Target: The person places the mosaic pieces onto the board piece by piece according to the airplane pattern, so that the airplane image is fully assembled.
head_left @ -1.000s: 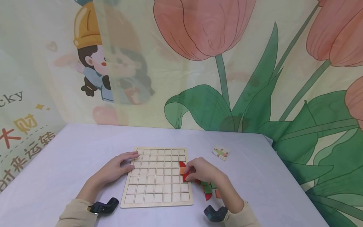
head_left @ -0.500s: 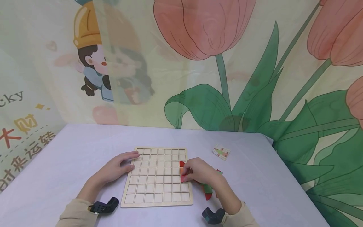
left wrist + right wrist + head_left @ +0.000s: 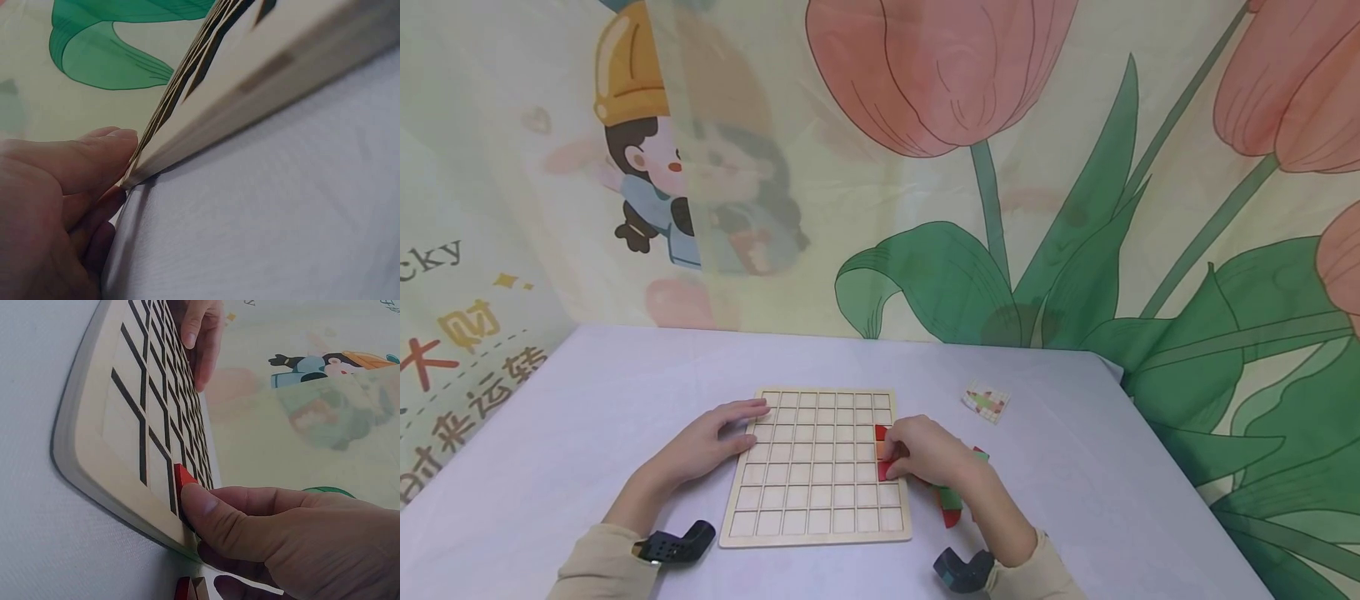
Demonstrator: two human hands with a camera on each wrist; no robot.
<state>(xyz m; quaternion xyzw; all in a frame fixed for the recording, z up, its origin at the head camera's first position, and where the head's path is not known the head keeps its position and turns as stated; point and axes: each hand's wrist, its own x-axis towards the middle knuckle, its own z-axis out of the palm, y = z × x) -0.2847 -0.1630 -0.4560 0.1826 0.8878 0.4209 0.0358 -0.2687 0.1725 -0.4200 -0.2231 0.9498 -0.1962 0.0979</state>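
Note:
A wooden grid board [image 3: 812, 498] lies flat on the table. Along its left edge rests my left hand [image 3: 709, 437], fingers extended, the tips touching the rim. My right hand [image 3: 931, 450] is over the right side and pinches a red tile [image 3: 882, 472] at a cell of the rightmost column. Seen from the right wrist, the thumb presses on this red tile [image 3: 180, 474], whose lower part is hidden. Directly above it in the column are an orange tile [image 3: 881, 451] and a red tile with a curved side [image 3: 881, 432], partly covered by the fingers.
Loose tiles lie right of the board, partly under my right hand and forearm, including a green tile [image 3: 951, 499] and a red tile [image 3: 952, 518]. A small patterned card [image 3: 986, 403] sits farther back. The white cloth [image 3: 1060, 467] spreads around the board.
My right hand has shifted slightly left and brought the red tile from the board's right rim over the cell below the orange tile. My left hand has stayed still.

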